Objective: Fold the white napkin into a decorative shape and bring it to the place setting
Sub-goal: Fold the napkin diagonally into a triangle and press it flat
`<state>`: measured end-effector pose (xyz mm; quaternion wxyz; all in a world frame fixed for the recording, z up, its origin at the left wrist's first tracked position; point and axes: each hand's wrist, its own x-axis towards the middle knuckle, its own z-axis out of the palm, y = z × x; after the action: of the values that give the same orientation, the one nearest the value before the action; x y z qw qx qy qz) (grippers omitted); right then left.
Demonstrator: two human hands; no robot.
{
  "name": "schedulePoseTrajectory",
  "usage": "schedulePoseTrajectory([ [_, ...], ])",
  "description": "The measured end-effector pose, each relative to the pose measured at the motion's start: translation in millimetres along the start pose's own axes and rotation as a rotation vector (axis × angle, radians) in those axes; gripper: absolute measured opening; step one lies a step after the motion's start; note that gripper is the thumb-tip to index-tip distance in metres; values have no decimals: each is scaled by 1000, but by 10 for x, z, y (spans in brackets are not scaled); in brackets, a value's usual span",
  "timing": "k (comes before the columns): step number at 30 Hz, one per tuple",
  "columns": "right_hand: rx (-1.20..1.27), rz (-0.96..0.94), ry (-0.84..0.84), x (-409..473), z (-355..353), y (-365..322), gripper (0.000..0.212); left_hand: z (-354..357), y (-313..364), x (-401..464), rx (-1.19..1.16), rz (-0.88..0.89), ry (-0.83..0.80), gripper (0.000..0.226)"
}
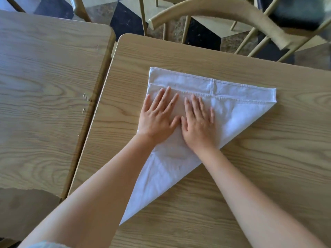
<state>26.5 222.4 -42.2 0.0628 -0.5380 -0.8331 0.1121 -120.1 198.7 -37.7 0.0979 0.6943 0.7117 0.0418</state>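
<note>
The white napkin [238, 115] lies flat on the wooden table [268, 176], folded into a triangle. Its long hemmed edge runs along the far side and its point reaches toward me at the lower left. A second hemmed layer is offset just below the far edge. My left hand [157, 116] and my right hand [199, 122] rest palm down, side by side, on the left half of the napkin. Their fingers are spread and pressed flat against the cloth near the hem. Neither hand grips anything.
A second wooden table [44, 77] stands to the left, separated by a narrow gap. A wooden chair with a curved back [223, 13] stands behind the far edge of the table. The floor beyond has dark and light tiles [125, 18].
</note>
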Motion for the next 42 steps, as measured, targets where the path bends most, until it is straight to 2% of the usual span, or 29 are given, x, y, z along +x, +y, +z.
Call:
schedulePoseTrajectory([
  [12, -110, 315, -3, -215, -431, 1460, 79, -25, 13, -20, 47, -3, 21, 74],
  [14, -116, 307, -12, -209, -431, 1500, 80, -58, 17, -21, 53, -13, 1, 74],
  [18, -130, 310, -32, -202, -410, 1467, 78, -83, 392, -16, 46, -167, 16, 70],
  [20, -135, 312, -40, -208, -407, 1482, 77, -35, 888, -43, -19, -85, 57, 64],
  [22, -134, 309, -31, -200, -402, 1487, 79, 90, 1353, -62, -76, 10, 9, 58],
  [24, -134, 302, -22, -193, -394, 1478, 78, 208, 1574, -62, -93, 22, -35, 56],
  [29, -134, 290, -11, -213, -388, 1480, 73, 268, 1438, -198, -71, -36, -59, 60],
  [35, -177, 316, -63, -209, -480, 1414, 69, 203, 1073, -824, -93, -287, 10, 61],
  [37, -193, 209, -21, -268, -521, 1194, 64, 196, 1091, -942, -128, -362, 45, 58],
  [39, -136, -1, 32, -377, -485, 803, 59, 198, 1125, -1018, -133, -405, 123, 55],
  [42, -98, -178, -68, -551, -251, 293, 59, 265, 1037, -1210, -140, -482, 162, 55],
])
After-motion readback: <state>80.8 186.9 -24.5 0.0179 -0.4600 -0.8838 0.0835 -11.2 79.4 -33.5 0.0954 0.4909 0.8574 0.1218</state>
